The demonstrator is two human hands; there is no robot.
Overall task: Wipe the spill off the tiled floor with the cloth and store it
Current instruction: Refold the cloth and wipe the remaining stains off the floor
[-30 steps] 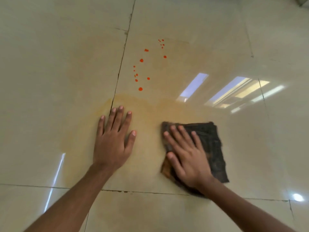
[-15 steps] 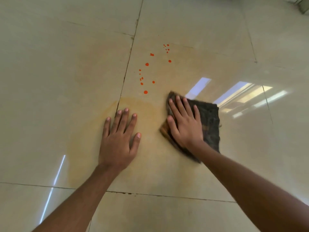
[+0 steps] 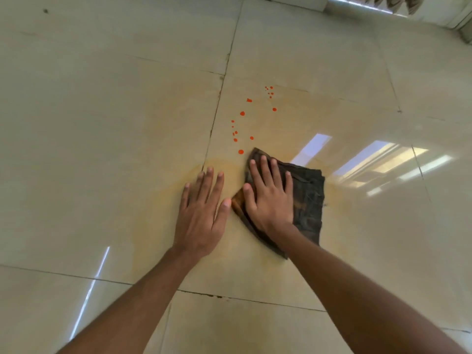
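Observation:
Several orange-red drops of the spill (image 3: 242, 113) dot the glossy cream tiled floor (image 3: 115, 129), just beyond a pale yellowish smear (image 3: 163, 198) on the tiles. A dark folded cloth (image 3: 307, 198) with an orange-stained corner lies flat on the floor, its far corner just right of the nearest drop. My right hand (image 3: 269, 200) presses flat on the cloth with straight, spread fingers. My left hand (image 3: 203, 213) rests flat on the bare tile right beside it, thumb almost touching the cloth's left corner.
Dark grout lines (image 3: 217, 108) cross the floor, one running past the drops and one in front of my arms. Bright window reflections (image 3: 383, 159) lie to the right. A wall base and a metal rail (image 3: 357, 5) show at the top right.
My right hand slid the cloth forward from near the front grout line toward the drops and closer to my left hand. The view shifted, showing more floor and the far wall.

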